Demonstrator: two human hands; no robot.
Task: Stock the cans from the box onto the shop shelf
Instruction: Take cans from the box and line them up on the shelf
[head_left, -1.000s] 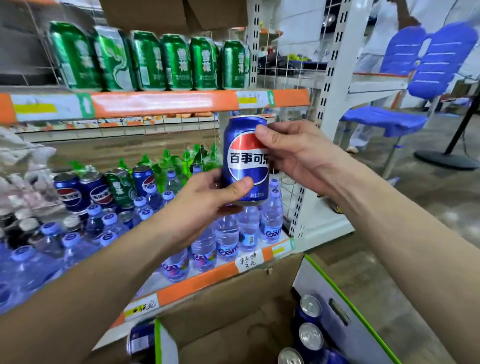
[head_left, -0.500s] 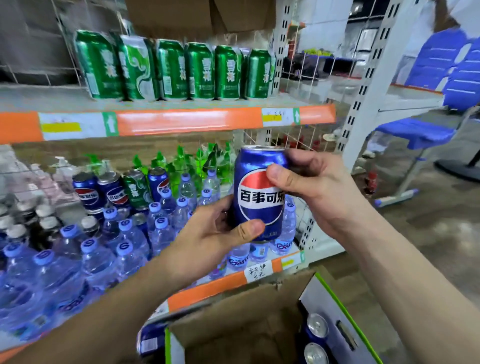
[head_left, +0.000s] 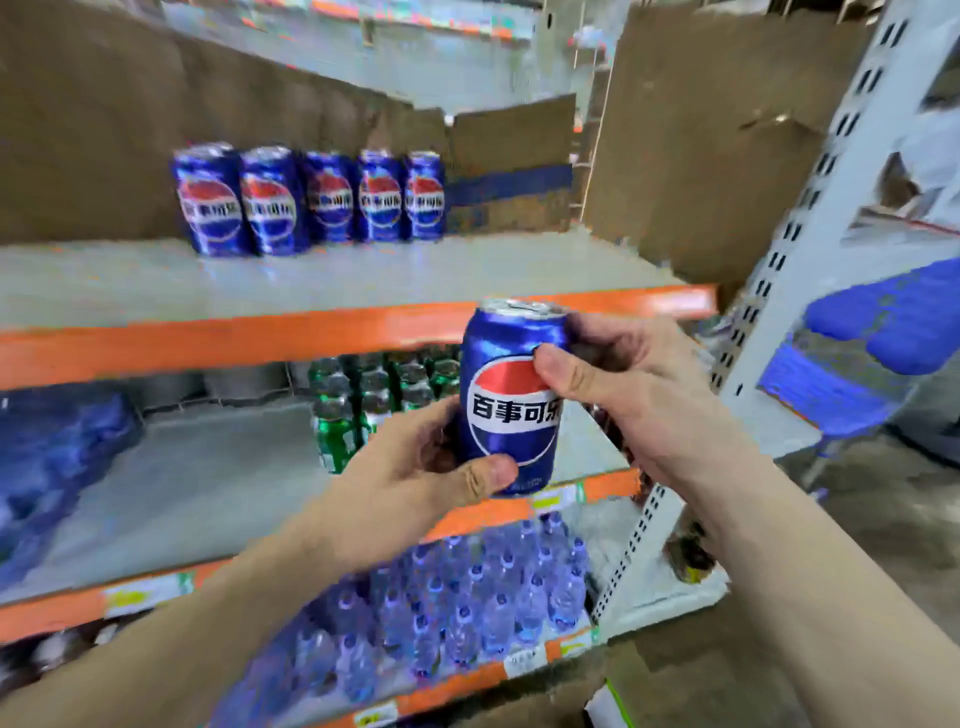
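Note:
I hold one blue cola can (head_left: 511, 400) upright in front of the shelves, level with the orange edge of the upper shelf (head_left: 363, 275). My left hand (head_left: 415, 483) grips its lower part, thumb across the front. My right hand (head_left: 618, 384) grips its upper right side, thumb on the label. On that upper shelf, back left, stands a row of several matching blue cans (head_left: 311, 200). Only a corner of the cardboard box (head_left: 613, 701) shows at the bottom edge.
Brown cardboard (head_left: 691, 140) lines the back and right of the upper shelf. The middle shelf holds green bottles (head_left: 363, 400) and blue packs (head_left: 57, 457); the lowest holds water bottles (head_left: 467, 597). A perforated grey upright (head_left: 810, 218) and a blue chair (head_left: 883, 332) stand right.
The view has swung upward and the can has risen with both hands from the water-bottle shelf level to the edge of the shelf with the blue cans. Both grips are unchanged.

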